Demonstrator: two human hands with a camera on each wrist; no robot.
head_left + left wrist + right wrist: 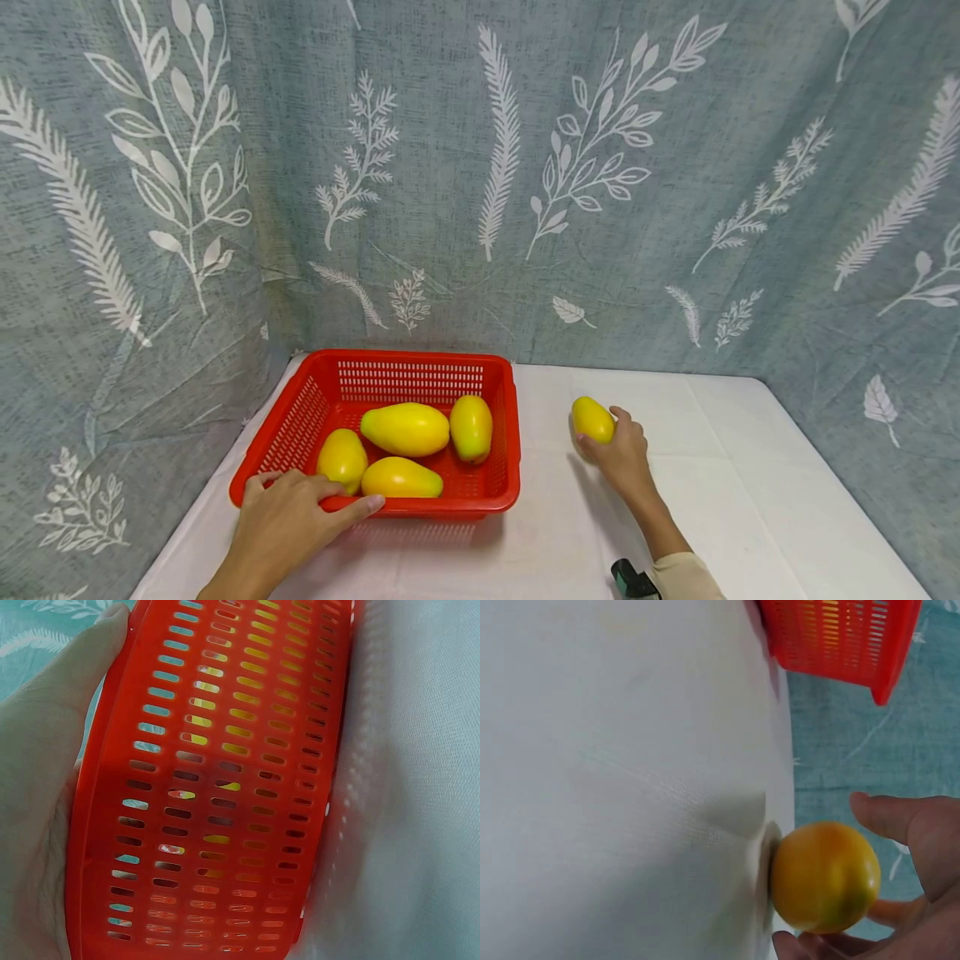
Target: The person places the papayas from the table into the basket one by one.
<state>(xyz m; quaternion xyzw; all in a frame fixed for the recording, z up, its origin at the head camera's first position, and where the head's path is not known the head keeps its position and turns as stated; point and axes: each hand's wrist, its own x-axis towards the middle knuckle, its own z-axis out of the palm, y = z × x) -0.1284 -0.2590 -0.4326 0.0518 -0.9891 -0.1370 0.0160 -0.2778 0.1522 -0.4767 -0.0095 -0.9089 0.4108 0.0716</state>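
My left hand (281, 521) grips the near rim of a red plastic basket (420, 506), fingers over the edge and thumb along the front. In the left wrist view the hand lies along the rim of the slotted basket wall (172, 817). Several yellow mangoes (405, 429) with greenish tinges lie inside. To the right of the basket, my right hand (621, 450) is around a single yellow mango (592, 419) on the table. In the right wrist view, the thumb stands off this mango (825, 877), while the other fingers spread beside and below it.
A white cloth (750, 483) covers the table. Grey-green curtains (450, 167) with white leaf prints rise at the back and both sides. A small black object (633, 579) sits by the right sleeve at the front.
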